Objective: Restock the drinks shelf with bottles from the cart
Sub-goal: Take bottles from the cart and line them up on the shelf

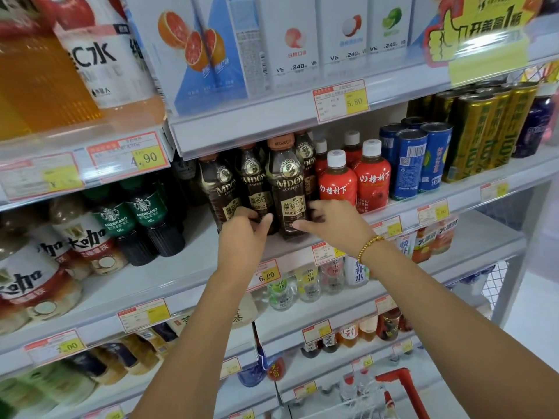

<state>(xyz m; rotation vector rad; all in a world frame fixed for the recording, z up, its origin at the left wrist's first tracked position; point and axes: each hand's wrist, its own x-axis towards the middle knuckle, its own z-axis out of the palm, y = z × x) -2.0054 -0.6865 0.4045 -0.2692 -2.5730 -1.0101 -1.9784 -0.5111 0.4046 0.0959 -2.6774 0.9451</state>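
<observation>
Two hands reach the middle shelf (187, 267). Green bottles (145, 213) stand far left. The left hand (242, 234) curls round a coffee bottle (255, 189); the right hand (335, 220) grips the front bottle (290, 189) beside it, near the edge. Red bottles (354, 182) and blue cans (414, 161) follow; the cart (405, 385) sits near right.

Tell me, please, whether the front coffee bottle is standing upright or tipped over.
Upright: the coffee bottle stands on its base on the shelf, brown cap on top, label vertical.
</observation>
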